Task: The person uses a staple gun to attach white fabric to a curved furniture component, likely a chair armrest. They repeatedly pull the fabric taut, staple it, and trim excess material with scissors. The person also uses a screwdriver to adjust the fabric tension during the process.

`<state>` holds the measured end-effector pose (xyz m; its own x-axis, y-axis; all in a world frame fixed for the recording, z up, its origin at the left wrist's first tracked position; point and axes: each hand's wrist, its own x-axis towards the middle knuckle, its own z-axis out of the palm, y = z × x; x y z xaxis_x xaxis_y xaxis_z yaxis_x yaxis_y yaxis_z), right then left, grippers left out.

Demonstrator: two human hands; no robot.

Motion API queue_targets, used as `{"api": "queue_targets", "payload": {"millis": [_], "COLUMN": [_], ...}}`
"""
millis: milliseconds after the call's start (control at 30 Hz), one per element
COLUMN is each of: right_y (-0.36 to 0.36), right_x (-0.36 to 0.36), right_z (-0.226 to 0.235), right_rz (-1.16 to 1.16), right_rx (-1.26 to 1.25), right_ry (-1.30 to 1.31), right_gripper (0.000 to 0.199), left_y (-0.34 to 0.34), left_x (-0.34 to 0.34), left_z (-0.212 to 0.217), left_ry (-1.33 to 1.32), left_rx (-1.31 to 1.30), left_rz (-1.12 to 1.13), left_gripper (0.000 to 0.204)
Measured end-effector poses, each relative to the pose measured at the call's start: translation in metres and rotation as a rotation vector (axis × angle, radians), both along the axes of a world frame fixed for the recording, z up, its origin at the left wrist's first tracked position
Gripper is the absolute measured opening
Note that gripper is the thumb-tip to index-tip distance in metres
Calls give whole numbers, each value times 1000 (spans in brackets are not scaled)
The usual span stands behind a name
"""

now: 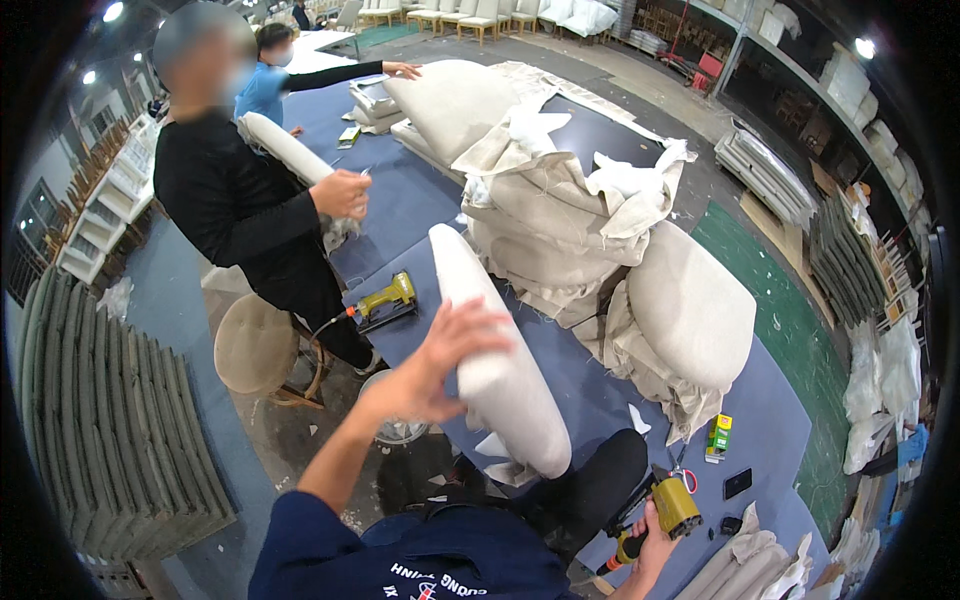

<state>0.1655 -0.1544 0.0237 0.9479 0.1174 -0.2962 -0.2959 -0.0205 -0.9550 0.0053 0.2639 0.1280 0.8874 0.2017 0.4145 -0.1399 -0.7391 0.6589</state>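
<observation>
In front of me a beige fabric-covered seat cushion (500, 390) stands on its edge, leaning at the table's near side. My left hand (455, 350) is at the cushion's left side, slightly blurred, with fingers spread and overlapping its face. Whether the palm presses on it I cannot tell. Low on the right, my right hand (650, 545) is closed around a yellow and black pneumatic staple gun (676, 507), held away from the cushion. A second yellow staple gun (388, 296) with a hose lies on the table to the left of the cushion.
Piled beige covers and cushions (560, 200) rise behind, with another cushion (690, 300) at right. Scissors (685, 478), a green-yellow box (719, 436) and a phone (737, 484) lie on the blue table (780, 400). Two co-workers stand at left, near a round stool (255, 345).
</observation>
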Motion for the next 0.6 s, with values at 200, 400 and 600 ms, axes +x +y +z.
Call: {"api": "queue_targets", "payload": {"millis": [200,400,600], "right_y": [38,32,41], "right_x": [13,25,28], "right_z": [20,23,36], "right_rz": [95,197,161], "right_rx": [-18,-64,-89], "right_ry": [-19,-116,-154], "right_gripper": [25,27,27], "left_y": [-39,0,97], "left_x": [-21,25,43], "left_z": [-17,14,33], "left_ry": [102,110,164], "left_rx": [555,342,-45], "left_rz": [-419,-661,-461], "left_gripper": [76,77,80]}}
